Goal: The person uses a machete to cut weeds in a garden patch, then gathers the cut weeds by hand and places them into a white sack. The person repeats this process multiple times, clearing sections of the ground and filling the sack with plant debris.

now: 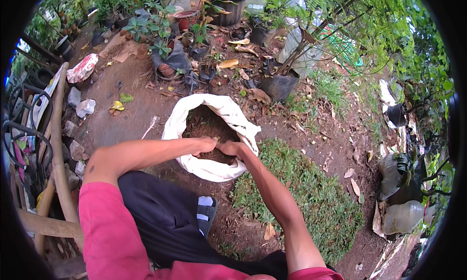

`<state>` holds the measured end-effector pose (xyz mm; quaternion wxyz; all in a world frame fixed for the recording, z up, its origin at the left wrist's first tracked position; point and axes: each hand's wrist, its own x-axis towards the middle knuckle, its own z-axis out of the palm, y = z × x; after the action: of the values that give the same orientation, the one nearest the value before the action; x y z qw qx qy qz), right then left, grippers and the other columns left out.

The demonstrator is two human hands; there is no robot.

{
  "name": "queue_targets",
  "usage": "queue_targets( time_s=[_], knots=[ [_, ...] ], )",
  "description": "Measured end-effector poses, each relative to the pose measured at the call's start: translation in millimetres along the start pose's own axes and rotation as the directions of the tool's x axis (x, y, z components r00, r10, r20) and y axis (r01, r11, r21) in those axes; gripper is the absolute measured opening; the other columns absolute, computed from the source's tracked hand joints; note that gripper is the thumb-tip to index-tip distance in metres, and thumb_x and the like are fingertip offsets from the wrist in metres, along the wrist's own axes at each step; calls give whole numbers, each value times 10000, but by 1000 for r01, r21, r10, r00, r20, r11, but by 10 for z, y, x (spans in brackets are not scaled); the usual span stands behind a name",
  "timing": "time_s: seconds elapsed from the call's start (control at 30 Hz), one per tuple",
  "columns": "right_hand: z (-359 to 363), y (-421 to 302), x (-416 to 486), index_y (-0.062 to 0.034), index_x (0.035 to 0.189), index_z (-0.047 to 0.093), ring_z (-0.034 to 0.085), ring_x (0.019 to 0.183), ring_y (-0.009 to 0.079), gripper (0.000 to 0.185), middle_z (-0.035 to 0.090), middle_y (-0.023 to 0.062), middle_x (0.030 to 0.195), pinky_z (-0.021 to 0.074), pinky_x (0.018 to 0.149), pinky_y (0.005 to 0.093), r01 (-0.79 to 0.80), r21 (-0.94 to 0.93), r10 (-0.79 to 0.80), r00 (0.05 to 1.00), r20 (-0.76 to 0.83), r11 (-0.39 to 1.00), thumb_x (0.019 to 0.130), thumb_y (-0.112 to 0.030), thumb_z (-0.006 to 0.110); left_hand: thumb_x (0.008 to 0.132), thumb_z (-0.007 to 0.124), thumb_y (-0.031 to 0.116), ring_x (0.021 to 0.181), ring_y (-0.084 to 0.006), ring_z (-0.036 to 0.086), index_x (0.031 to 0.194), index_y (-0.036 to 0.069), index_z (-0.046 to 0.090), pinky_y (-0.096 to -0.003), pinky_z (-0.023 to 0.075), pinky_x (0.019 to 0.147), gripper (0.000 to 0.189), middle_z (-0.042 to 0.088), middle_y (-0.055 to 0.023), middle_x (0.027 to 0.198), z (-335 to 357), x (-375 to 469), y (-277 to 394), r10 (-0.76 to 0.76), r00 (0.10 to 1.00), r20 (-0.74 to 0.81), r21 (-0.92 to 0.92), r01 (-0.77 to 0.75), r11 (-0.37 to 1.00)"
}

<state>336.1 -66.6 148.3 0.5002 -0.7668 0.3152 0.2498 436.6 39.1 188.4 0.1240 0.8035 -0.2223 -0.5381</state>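
A white woven sack (pixel 219 172) with its rim rolled down stands on the ground before me, its mouth wide. Dark brown soil (pixel 208 124) lies inside it. Both my hands are within the sack's mouth, over the soil near its closer side. My left hand (pixel 207 145) comes in from the left with its fingers curled. Close to it, seemingly fingertip to fingertip, is my right hand (pixel 230 147), whose wrist passes over the sack's right rim. Whether either hand holds something small between the fingers cannot be told; the fingers are partly hidden.
Cut green leaves (pixel 299 196) form a low pile right of the sack. Beyond it stand a black plant bag (pixel 279 86) and a red pot (pixel 185 20). Bamboo poles (pixel 58 134) and white stones (pixel 85 107) lie at left. A plastic jug (pixel 404 217) rests at right.
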Motion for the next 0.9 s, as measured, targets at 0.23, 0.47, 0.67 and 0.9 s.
queue_targets(
  time_s=[0.23,0.47,0.67,0.9],
  knots=[
    [-56,86,31,86,1425,357,335,1392,320,1014,393,259,1462,258,1145,425,76,-12,-76,997,13,997,893,-773,265,1016,186,537,1453,-371,170,1509,0,165,-556,355,1103,729,134,-201,1580,-85,-137,26,24,996,84,-144,-12,989],
    [-61,93,64,23,1263,572,625,949,219,818,613,138,1198,572,662,354,36,106,-37,999,9,994,940,-689,333,1026,206,501,1462,-353,146,1521,11,55,-533,368,1108,713,76,-184,1594,-84,-123,-5,-22,999,40,-309,33,950],
    [-59,7,-129,-6,1304,543,623,994,222,739,638,112,1156,589,732,382,23,265,-15,999,-30,964,954,-639,391,1036,249,412,1455,-356,178,1521,11,56,-523,363,1111,659,88,-189,1592,-103,-68,-28,12,997,79,-424,22,905],
    [-72,5,-79,-33,1321,530,595,1078,207,622,602,101,1240,516,873,395,119,548,-110,993,-50,828,977,-546,446,1032,311,404,1371,-302,368,1479,22,236,-494,417,1074,593,338,-197,1474,-106,-64,33,104,991,-80,-533,-131,836]
  ],
)
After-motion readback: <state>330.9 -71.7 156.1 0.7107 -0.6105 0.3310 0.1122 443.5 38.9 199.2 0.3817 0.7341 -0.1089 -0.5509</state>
